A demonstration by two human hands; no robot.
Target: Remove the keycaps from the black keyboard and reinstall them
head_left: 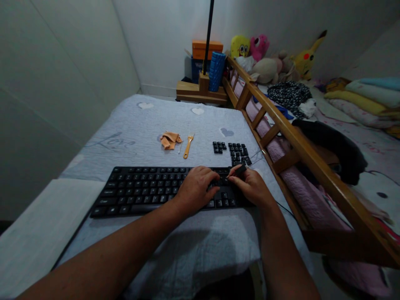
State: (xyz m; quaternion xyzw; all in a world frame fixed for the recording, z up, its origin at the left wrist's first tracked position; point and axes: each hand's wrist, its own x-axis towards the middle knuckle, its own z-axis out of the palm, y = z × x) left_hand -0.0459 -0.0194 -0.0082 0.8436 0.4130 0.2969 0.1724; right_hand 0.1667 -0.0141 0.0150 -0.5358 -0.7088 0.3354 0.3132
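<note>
A black keyboard (140,189) lies on the cloth-covered table, with bare patches at its right end where keycaps are off. My left hand (196,185) rests on its right half, thumb and fingers apart, holding nothing. Over the right end, my right hand (250,183) pinches a keycap puller (240,170) with a black handle. Thin wires stick out from the handle toward the upper right; its working tip is mostly hidden by my fingers. Just beyond the keyboard, loose black keycaps (236,152) sit in two groups.
Behind the keyboard lie an orange cloth (170,140), a cotton swab (180,147) and a yellow-handled brush (188,146). A wooden bed rail (275,112) borders the table on the right. White sheet-like material (46,216) covers the left front. A cable (286,209) runs near my right forearm.
</note>
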